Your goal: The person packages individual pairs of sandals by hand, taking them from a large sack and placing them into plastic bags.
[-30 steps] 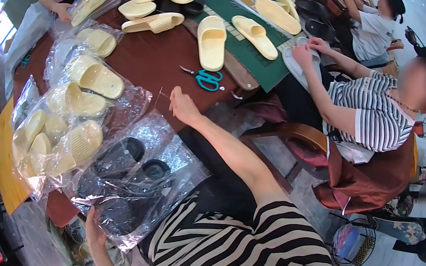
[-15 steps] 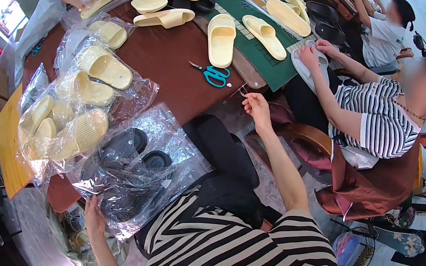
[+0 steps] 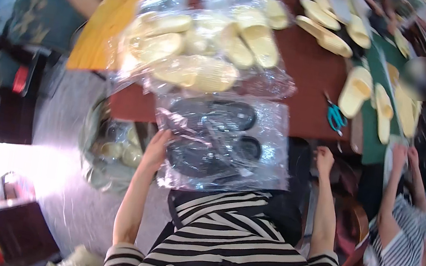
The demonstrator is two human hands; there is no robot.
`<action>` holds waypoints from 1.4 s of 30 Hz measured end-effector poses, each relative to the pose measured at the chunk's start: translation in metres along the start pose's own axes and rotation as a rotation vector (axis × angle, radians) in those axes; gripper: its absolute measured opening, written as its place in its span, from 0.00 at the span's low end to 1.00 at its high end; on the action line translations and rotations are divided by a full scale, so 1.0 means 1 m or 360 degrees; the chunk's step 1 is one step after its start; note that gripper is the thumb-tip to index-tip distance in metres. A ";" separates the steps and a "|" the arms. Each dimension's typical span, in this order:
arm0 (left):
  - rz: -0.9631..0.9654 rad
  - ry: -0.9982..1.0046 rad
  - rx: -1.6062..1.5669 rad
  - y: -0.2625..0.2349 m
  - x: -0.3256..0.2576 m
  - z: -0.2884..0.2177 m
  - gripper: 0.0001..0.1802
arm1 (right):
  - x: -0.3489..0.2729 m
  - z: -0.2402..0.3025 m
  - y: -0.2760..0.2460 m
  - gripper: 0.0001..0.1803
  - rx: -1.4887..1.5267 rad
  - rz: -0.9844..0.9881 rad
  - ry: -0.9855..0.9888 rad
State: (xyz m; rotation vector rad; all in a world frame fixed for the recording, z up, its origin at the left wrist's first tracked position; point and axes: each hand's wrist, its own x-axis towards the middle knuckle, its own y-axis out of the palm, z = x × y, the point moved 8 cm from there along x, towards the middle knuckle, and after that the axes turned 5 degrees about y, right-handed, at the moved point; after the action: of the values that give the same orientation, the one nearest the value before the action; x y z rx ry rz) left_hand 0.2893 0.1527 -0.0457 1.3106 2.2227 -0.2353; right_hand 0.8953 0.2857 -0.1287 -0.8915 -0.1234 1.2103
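A clear plastic bag (image 3: 270, 158) with a pair of black slippers (image 3: 192, 160) inside lies across my lap, against the table's near edge. At its left edge, my left hand (image 3: 157, 149) is closed on the plastic. Out to the right, apart from the bag, my right hand (image 3: 324, 160) hangs by the table edge with its fingers curled together. Anything between those fingers is too small and blurred to name. Just beyond the bag, several cream slippers (image 3: 205, 77) in clear bags are heaped on the brown table (image 3: 304, 113).
Teal-handled scissors (image 3: 336, 118) lie near the table's right corner. Loose cream slippers (image 3: 356, 94) stand farther right, some on a green mat (image 3: 380, 122). An open sack (image 3: 90, 153) holding bagged slippers is on the floor at left. A co-worker in stripes (image 3: 402, 233) sits at right.
The view has swung left. My right hand has drawn back from beside the scissors toward my body. My left hand keeps its hold on the bag's edge, and the bag now lies squarer before me.
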 end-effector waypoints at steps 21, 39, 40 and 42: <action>0.0256 0.0423 0.0111 0.000 0.013 0.013 0.26 | -0.126 0.235 0.177 0.33 0.0049 0.1512 -0.0709; 0.0280 -0.0037 -0.0241 -0.004 -0.022 -0.021 0.35 | -0.174 0.238 0.141 0.29 0.0424 0.1741 -0.0484; 0.0283 -0.0040 -0.0240 -0.006 -0.035 -0.026 0.35 | -0.175 0.235 0.138 0.29 0.0425 0.1738 -0.0481; 0.0358 0.0003 0.0265 -0.014 -0.057 -0.032 0.43 | -0.176 0.232 0.132 0.24 0.0460 0.1697 -0.0492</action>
State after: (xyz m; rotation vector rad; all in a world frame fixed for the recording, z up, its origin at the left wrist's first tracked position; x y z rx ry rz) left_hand 0.2871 0.1157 0.0101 1.6360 2.0714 -0.3398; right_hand 0.6051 0.2685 0.0033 -0.4804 0.3202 2.2851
